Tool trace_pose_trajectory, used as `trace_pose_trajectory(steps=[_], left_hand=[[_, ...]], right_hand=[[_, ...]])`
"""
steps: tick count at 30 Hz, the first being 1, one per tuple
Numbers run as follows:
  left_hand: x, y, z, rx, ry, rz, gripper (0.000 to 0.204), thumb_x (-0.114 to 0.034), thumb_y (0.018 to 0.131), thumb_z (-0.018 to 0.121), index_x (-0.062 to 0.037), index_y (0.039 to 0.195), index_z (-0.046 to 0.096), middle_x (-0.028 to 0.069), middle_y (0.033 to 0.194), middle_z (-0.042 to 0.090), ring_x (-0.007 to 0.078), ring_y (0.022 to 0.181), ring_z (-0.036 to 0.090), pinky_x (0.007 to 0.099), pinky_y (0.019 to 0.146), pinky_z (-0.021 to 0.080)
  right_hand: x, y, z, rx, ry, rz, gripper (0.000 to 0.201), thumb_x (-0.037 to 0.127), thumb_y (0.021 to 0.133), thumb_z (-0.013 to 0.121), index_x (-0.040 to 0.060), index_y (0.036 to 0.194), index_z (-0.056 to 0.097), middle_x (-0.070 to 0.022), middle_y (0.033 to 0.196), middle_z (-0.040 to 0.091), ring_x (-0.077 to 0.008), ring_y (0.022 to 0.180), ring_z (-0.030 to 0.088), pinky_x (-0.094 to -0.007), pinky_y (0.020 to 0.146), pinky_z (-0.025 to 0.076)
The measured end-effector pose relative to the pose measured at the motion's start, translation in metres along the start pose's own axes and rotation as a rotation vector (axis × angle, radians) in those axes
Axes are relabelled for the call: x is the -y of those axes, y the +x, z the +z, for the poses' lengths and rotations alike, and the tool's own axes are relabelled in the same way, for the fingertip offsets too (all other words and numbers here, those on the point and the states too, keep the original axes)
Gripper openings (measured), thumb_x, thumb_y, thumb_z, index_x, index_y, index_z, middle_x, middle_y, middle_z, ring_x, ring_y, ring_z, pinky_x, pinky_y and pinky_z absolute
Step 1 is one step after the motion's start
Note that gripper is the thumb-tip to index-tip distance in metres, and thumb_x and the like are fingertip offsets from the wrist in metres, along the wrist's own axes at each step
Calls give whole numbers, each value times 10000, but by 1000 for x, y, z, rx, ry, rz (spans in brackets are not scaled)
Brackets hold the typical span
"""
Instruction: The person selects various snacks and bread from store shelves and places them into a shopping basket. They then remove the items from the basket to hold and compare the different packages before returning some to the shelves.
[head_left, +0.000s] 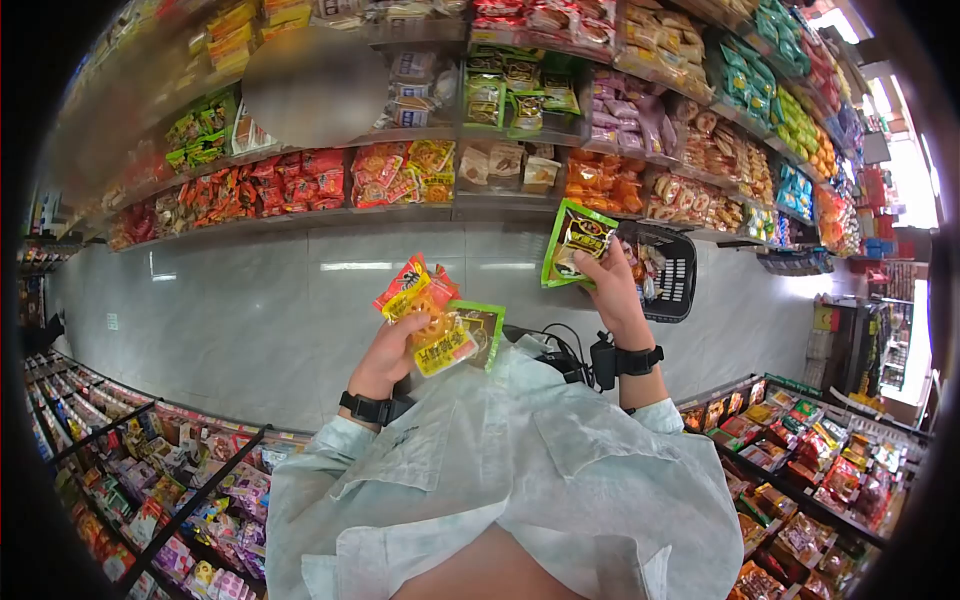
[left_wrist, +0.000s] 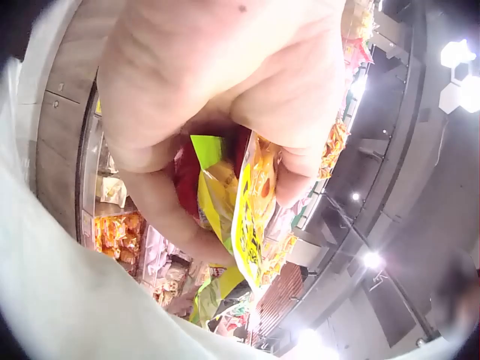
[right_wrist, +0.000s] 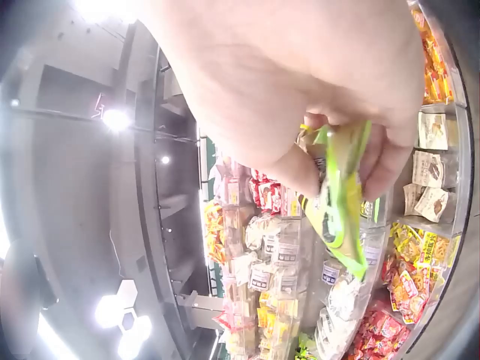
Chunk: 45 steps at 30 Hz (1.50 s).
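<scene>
My left hand grips a bunch of snack packets in front of the shirt. A yellow packet with a clear window is on top, a red packet sticks out behind it, and a green-edged packet shows on the right. In the left wrist view, thumb and fingers close round the yellow packet and the others. My right hand pinches a green-edged packet with a dark middle by its lower right corner. The right wrist view shows this green packet nearly edge-on.
A black shopping basket with packets in it stands on the grey tiled floor beyond my right hand. Shelves of bagged snacks run across the front. More snack racks stand on both sides behind me. Cables hang at the waist.
</scene>
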<state>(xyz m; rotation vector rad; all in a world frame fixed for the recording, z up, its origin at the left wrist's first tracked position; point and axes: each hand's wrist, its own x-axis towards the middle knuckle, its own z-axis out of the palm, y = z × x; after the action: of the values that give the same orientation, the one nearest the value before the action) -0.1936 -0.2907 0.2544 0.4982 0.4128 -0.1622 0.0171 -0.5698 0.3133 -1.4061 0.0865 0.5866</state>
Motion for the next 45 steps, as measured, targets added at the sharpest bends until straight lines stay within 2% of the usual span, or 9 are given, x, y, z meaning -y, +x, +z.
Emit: trace_pose_trajectory(steps=[7, 13, 25, 29, 30, 33, 34, 37, 45], left_hand=[[-57, 23, -31, -12, -53, -28, 456, -98, 975, 636, -33, 1413, 525, 109, 1335, 653, 260, 1224, 657, 432, 1063, 535], [-76, 55, -45, -84, -27, -54, 519, -164, 963, 665, -38, 1442, 507, 118, 1369, 644, 270, 1255, 640, 453, 1082, 523], [-104, 159, 27, -239, 46, 70, 511, -151, 979, 625, -34, 1457, 490, 138, 1386, 634, 294, 1268, 635, 471, 1095, 515], [-98, 180, 48, -262, -20, 120, 520, -98, 989, 600, -24, 1481, 450, 147, 1409, 611, 304, 1280, 625, 479, 1104, 507], [-97, 185, 55, -270, -51, 126, 517, -70, 995, 589, -21, 1486, 438, 149, 1412, 604, 306, 1280, 624, 481, 1105, 506], [-93, 195, 76, -315, -24, 157, 507, -77, 996, 594, -17, 1477, 447, 148, 1404, 609, 301, 1277, 626, 478, 1101, 509], [-92, 197, 77, -338, -13, 159, 503, -79, 997, 596, -18, 1474, 450, 146, 1400, 612, 299, 1276, 627, 477, 1098, 511], [-93, 206, 79, -371, 2, 163, 489, -86, 1001, 598, -19, 1466, 461, 143, 1388, 622, 294, 1268, 632, 474, 1088, 518], [-104, 238, 93, -349, 18, 162, 473, -114, 1027, 564, -35, 1484, 468, 143, 1412, 618, 277, 1271, 632, 454, 1079, 526]], right_hand=[[20, 39, 24, 35, 162, 88, 380, -12, 976, 601, 46, 1348, 553, -60, 1267, 673, -162, 1139, 648, -357, 988, 520], [23, 81, 19, 3, -113, -1, 372, -20, 984, 648, -1, 1344, 555, -60, 1243, 706, -124, 1124, 657, -296, 987, 511], [70, 291, -53, -15, -283, -199, 390, -33, 949, 677, -8, 1329, 598, -64, 1192, 729, -141, 1104, 666, -302, 974, 510], [76, 351, -61, 103, -322, -102, 445, 20, 930, 721, -19, 1348, 572, -111, 1245, 709, -179, 1147, 667, -321, 979, 523], [69, 364, -56, 110, -408, -225, 503, 62, 916, 746, -34, 1364, 541, -142, 1256, 701, -227, 1181, 664, -350, 991, 528], [66, 375, -60, -73, -669, -245, 554, 99, 902, 765, -46, 1375, 516, -160, 1240, 703, -275, 1209, 659, -371, 1010, 522], [62, 383, -66, -20, -526, -209, 508, 127, 905, 761, -43, 1336, 553, -166, 1233, 703, -273, 1173, 670, -369, 999, 526], [82, 383, -74, 153, -566, -78, 426, 130, 928, 737, -27, 1297, 596, -147, 1227, 705, -229, 1132, 671, -358, 975, 533], [105, 359, -61, 378, -533, -107, 334, 129, 973, 704, 3, 1271, 623, -100, 1185, 706, -183, 1082, 675, -329, 953, 538]])
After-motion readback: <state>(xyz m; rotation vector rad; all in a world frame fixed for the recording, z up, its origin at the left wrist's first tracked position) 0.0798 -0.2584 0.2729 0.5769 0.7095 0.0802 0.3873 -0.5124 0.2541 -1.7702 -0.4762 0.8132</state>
